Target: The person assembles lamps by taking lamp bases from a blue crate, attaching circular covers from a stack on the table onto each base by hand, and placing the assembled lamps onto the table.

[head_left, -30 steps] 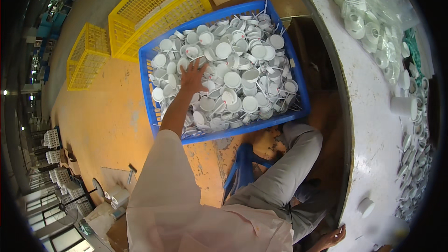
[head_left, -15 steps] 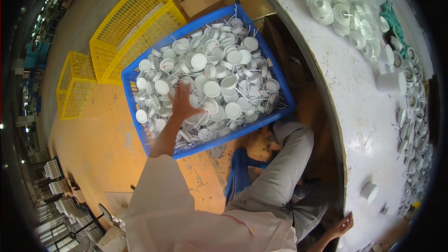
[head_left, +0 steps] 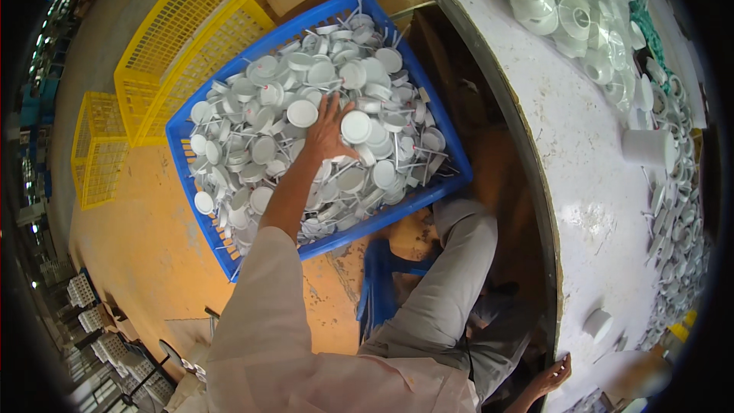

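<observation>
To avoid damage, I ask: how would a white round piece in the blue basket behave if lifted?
A white round piece is probably stiff, since its rim looks evenly circular. It may be light, being small and shallow. Thin white stems in the blue basket might snag it.

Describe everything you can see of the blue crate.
The blue crate is rectangular and open-topped, apparently plastic, with a solid rim and slotted walls. It stands upright, left of the pale table, and looks skewed in the view. Round white pieces with thin stems fill it in a heap. The left hand is over that heap, inside the rim. Its underside is hidden.
</observation>
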Demonstrator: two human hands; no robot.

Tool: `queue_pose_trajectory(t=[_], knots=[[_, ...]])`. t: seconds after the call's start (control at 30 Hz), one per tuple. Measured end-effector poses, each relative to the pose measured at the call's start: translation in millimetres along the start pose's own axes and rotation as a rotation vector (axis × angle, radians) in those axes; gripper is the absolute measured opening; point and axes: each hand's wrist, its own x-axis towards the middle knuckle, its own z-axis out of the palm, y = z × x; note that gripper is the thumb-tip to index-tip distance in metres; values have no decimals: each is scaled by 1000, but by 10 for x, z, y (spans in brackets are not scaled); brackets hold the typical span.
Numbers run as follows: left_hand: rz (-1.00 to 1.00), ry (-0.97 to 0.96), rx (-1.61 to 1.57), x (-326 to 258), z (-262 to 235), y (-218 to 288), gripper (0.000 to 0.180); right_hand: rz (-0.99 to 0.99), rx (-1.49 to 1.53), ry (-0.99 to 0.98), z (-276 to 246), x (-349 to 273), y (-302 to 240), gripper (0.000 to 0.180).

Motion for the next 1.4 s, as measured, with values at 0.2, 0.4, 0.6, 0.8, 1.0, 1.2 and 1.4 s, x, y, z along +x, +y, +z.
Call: queue_pose_trajectory(t=[0.2,0.4,0.6,0.8,1.0,1.2,1.4], knots=[[22,-25,-426,540,-130,233,122,256,52,-31,-166,-34,-304,35],[308,114,-271,348,251,-307,122,295,278,-60,-180,117,-518,26],[89,-110,-104,323,210,-473,86,500,454,57,-446,-44,-139,28],[-53,82,-293,-188,-197,-135,50,525,264,226,-566,342,844,30],[-13,163,-679,-1391,44,830,34,619,-57,151,-494,1205,1772,38],[-34,104,-805,-2615,-206,1984,23,691,4,47,-218,1800,2155,37],[-84,-30,-859,-2880,-557,2664,21,701,43,66,-108,1873,2085,29]])
